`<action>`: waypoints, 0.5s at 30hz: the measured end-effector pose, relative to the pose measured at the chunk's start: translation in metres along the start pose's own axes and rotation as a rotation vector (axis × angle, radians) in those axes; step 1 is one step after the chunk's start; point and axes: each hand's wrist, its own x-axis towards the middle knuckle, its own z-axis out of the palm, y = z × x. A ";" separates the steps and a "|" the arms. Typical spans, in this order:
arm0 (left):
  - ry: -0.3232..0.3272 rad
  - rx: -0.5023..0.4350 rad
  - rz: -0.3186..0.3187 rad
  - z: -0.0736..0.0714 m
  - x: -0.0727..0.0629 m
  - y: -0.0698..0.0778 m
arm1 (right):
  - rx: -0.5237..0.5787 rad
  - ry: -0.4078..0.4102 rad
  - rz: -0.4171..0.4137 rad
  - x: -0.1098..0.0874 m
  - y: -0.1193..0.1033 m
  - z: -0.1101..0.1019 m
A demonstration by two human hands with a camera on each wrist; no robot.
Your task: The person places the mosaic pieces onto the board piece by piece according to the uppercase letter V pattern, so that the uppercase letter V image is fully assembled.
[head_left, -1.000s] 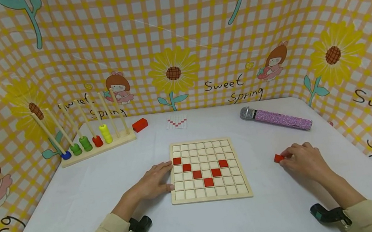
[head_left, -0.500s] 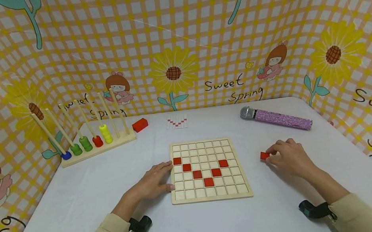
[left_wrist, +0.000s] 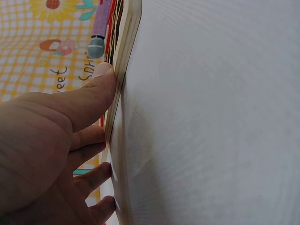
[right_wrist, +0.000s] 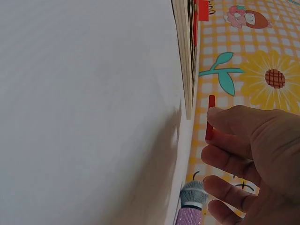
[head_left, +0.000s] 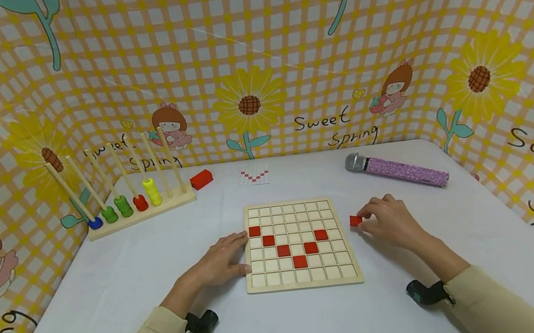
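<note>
A wooden grid board (head_left: pixel 305 285) lies mid-table, with several red square tiles set in its cells in a V-like pattern, one of them a red tile (head_left: pixel 299 262) at the lowest point. My left hand (head_left: pixel 219 261) rests at the board's left edge, thumb and fingertips touching it; the left wrist view shows the thumb (left_wrist: pixel 101 84) against the rim. Between thumb and index finger, my right hand (head_left: pixel 391 221) pinches a thin red square tile (head_left: pixel 355 220) just right of the board. In the right wrist view that tile (right_wrist: pixel 211 117) appears edge-on, apart from the board.
At the back left stands a peg abacus (head_left: pixel 141 213) with coloured beads. Beside it is a red block (head_left: pixel 201 179). A small pattern card (head_left: pixel 254 176) with a red V lies behind the board. A glittery purple microphone (head_left: pixel 404 170) lies at the back right.
My right hand has carried the red tile leftward and slightly away from me, from the right side of the table to near the board's right edge. My left hand has stayed in place.
</note>
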 end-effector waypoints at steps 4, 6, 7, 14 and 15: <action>0.000 -0.004 -0.003 0.000 0.000 0.001 | 0.007 -0.005 -0.025 0.006 -0.008 0.003; 0.001 -0.003 -0.002 0.000 0.000 0.000 | 0.010 -0.009 -0.031 0.009 -0.012 0.005; 0.001 -0.003 0.000 0.000 0.000 0.001 | 0.011 -0.011 -0.032 0.011 -0.013 0.006; 0.001 0.000 0.009 0.000 0.000 0.000 | 0.022 -0.023 -0.051 0.022 -0.021 0.015; 0.000 0.000 0.010 -0.001 0.000 0.000 | 0.024 -0.026 -0.052 0.024 -0.023 0.015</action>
